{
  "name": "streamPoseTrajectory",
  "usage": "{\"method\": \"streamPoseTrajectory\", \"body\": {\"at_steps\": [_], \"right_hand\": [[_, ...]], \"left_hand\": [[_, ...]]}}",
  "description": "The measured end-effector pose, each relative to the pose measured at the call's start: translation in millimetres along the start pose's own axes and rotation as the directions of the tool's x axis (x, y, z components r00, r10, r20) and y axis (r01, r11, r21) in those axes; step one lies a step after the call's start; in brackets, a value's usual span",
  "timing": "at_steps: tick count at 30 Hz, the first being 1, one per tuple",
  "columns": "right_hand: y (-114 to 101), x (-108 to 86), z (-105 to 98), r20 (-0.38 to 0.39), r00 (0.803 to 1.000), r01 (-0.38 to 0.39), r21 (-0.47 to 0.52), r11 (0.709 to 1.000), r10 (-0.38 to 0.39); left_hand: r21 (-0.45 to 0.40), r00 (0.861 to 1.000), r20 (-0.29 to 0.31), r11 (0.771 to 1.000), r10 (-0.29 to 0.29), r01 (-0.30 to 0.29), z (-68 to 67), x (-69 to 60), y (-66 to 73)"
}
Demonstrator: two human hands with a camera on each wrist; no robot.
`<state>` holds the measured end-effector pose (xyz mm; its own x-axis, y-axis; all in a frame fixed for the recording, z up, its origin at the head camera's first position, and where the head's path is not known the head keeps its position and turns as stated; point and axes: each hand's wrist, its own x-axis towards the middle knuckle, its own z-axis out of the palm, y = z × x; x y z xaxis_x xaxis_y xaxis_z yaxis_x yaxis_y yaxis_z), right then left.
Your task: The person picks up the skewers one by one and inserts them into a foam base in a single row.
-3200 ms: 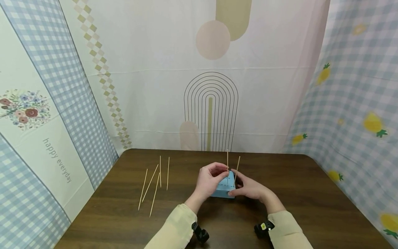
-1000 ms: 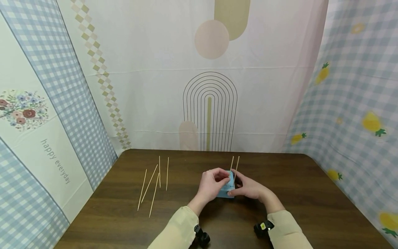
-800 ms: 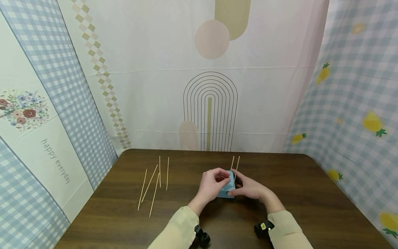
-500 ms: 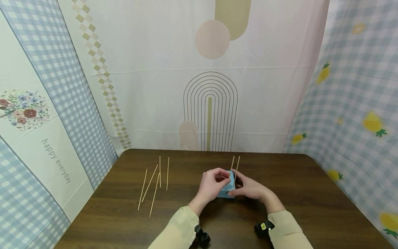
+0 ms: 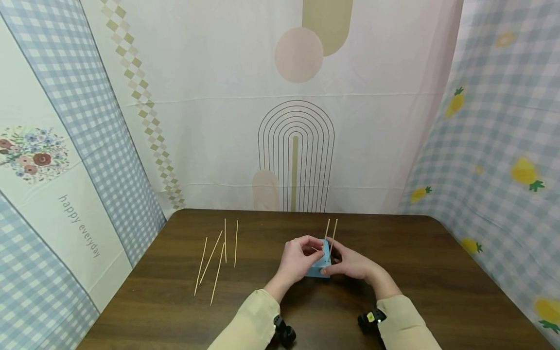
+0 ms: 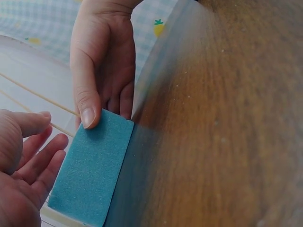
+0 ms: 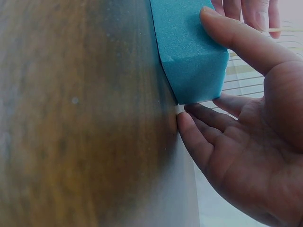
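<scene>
A light-blue block rests on the table, with the right hand gripping its right end. In the left wrist view the right thumb presses the block's near face. Two thin wooden sticks rise at the block, one on the right and another just left of it, both leaning right. The left hand is above the block's left part, thumb and index pinching the left stick low down. Its other fingers spread loosely in the left wrist view. The sticks' lower ends are hidden by the hands.
Several loose sticks lie on the left half of the brown table, one of them nearest the block. Printed cloths hang behind the table and at both sides. Each wrist wears a small black camera.
Since the oldest frame the left hand has lowered slightly and shifted right. The left stick, upright then, now leans right beside the other. The right hand has stayed on the block.
</scene>
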<state>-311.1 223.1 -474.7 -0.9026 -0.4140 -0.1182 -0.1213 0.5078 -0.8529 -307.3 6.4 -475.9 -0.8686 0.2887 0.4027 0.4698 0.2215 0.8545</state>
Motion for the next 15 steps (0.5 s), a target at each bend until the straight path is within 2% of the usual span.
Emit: {"method": "streamPoseTrajectory", "body": {"at_steps": [5, 15], "right_hand": [[0.0, 0.9, -1.3, 0.007, 1.0, -0.001, 0.008, 1.0, 0.001], [-0.6, -0.9, -2.3, 0.006, 1.0, -0.005, 0.007, 1.0, 0.005]], "left_hand": [[0.012, 1.0, 0.002, 1.0, 0.004, -0.004, 0.4, 0.6, -1.4], [-0.03, 1.0, 0.001, 0.999, -0.013, 0.013, -2.0, -0.5, 1.9]]}}
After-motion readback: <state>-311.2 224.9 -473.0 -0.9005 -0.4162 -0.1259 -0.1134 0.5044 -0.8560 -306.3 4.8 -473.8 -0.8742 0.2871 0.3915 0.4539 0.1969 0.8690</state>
